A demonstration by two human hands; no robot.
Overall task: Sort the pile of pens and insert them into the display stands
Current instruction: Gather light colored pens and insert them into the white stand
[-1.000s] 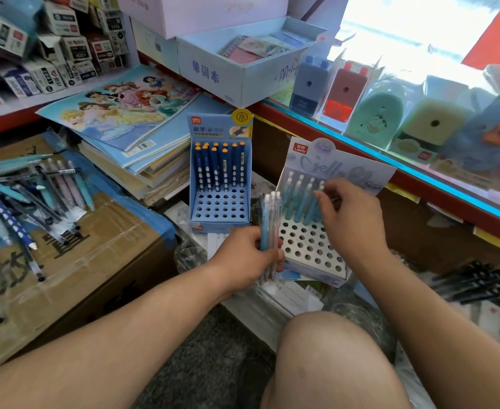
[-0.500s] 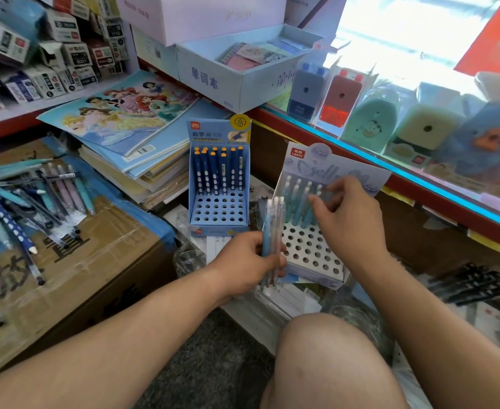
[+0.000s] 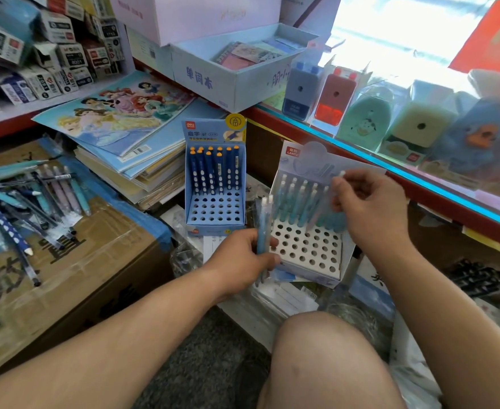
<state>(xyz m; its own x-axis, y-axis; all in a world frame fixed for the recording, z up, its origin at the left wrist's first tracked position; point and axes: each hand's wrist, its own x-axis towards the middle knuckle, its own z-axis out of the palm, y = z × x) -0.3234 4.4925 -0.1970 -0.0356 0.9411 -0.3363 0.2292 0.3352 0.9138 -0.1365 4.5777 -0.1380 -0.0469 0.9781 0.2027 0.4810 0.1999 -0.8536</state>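
Head view: white display stand (image 3: 307,249) has back rows filled and front holes free. A gap separates it from the blue stand (image 3: 215,212).
- Left hand (image 3: 243,261) grips pale-blue pens (image 3: 263,225) upright at the stand's left edge.
- Right hand (image 3: 372,208) pinches one tilted pen (image 3: 322,209) over the back rows.
- Half a second ago the right hand sat lower among the pens.
- Loose pile (image 3: 36,202) stays on the cardboard box (image 3: 95,261).

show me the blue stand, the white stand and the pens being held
blue stand (image 3: 215,211): head view, empty holed base
white stand (image 3: 305,250): head view, empty holed base
held pens (image 3: 263,222): head view, barrels above the left hand (image 3: 240,261)
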